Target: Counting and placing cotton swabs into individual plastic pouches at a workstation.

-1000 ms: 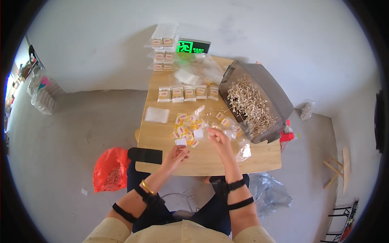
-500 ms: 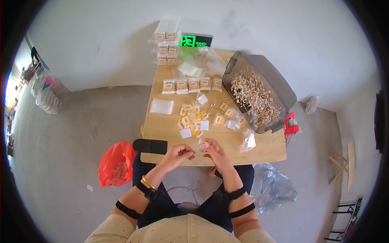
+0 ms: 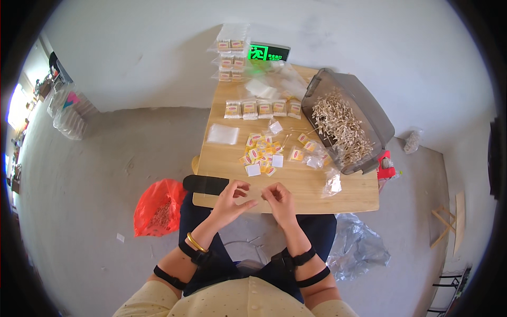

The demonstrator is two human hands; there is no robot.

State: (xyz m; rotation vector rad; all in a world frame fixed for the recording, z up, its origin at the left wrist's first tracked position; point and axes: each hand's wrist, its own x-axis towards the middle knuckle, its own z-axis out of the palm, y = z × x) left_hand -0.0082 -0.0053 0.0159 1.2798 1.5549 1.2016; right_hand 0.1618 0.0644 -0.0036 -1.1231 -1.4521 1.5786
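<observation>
Shifted since one second ago: both hands, drawn back from the card pile to the worktop's near edge; the left no longer touches a white card.

Left hand (image 3: pixel 232 201): fingers and thumb spread in a wide curve, palm side toward the right hand; nothing seen in the grasp.
Right hand (image 3: pixel 280 202): fingertips narrowed close to the thumb, just beside the left; whether thin film is pinched there cannot be told.
Printed cards (image 3: pixel 257 150), yellow and white: loose pile at mid-worktop, beyond the hands.
White squares, two: one (image 3: pixel 253 169) at the pile's near edge, one (image 3: pixel 277 160) at its right.
Clear sleeves (image 3: pixel 223 134): flat stack, left of the pile.
Swab packs (image 3: pixel 264 110), five: one row behind the pile.
Bagged packs (image 3: pixel 231 62): stacked at the far left corner.
Grey bin (image 3: pixel 377 116): tilted, at the right, with loose swabs (image 3: pixel 340 124) inside.
Crumpled clear wrap (image 3: pixel 332 183): near the bin.
Worktop (image 3: pixel 311 201): pale wood.
Red bag (image 3: pixel 153 211): on the floor, left.
</observation>
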